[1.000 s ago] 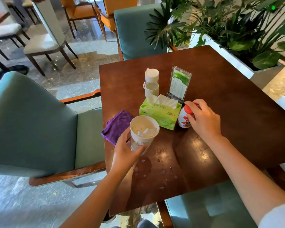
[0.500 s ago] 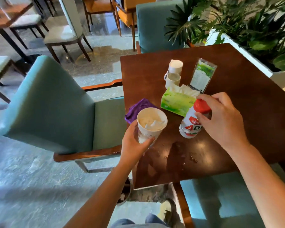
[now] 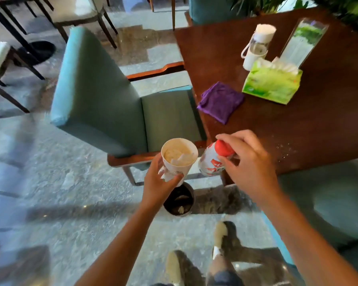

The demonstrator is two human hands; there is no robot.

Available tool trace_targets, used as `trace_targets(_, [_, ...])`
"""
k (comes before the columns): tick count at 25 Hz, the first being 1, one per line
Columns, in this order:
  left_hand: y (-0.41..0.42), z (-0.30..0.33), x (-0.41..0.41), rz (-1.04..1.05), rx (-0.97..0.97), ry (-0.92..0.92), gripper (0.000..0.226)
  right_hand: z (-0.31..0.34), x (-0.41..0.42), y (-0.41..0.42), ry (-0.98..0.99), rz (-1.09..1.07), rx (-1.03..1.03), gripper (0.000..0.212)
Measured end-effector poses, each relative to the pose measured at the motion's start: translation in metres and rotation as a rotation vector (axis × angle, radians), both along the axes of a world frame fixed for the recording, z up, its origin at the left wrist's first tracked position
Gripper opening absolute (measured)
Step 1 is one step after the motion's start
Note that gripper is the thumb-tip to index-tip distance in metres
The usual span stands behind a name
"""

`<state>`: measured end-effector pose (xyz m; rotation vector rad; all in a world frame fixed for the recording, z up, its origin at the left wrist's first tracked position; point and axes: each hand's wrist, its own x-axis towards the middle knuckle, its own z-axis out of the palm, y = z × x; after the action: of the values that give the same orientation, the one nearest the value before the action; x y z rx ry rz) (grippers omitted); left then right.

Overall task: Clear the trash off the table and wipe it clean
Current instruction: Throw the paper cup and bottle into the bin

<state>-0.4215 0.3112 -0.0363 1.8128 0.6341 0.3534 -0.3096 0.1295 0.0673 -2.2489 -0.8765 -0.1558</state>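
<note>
My left hand grips a white paper cup stuffed with crumpled tissue, held off the table above a small dark bin on the floor. My right hand holds a small white bottle with a red cap by its top, just past the near left corner of the brown table. A purple cloth lies at the table's left edge. Water drops dot the table's near edge.
A green tissue pack, a white-lidded bottle and a clear sign stand sit on the table. A teal chair stands left of it, another teal seat at the right. My shoes are below.
Both hands have lifted the cup and the red-capped bottle off the table and carried them left and toward me, over the floor bin. The view has swung down and left.
</note>
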Motion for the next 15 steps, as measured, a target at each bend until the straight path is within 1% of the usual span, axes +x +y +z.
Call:
trace_targets(3, [0.015,-0.027,-0.033,0.044,0.006,0.078,0.071,-0.03,-0.035,0.025,0.04,0.068,-0.065,0.039])
trace_targets(5, [0.02,-0.051,-0.048,0.105,0.004,0.145,0.072,-0.058,-0.049,0.033,0.058,0.07,-0.093,0.032])
trace_targets(8, [0.029,-0.1,-0.061,0.165,-0.055,0.177,0.065,-0.114,-0.059,0.043,0.142,0.049,-0.111,0.036])
trace_targets(11, [0.038,-0.17,-0.062,0.184,-0.053,0.245,0.061,-0.195,-0.056,0.06,0.228,0.05,-0.165,0.042])
trace_targets(15, [0.044,-0.283,-0.048,0.119,-0.032,0.284,0.067,-0.32,-0.052,0.075,0.324,0.041,-0.261,0.038])
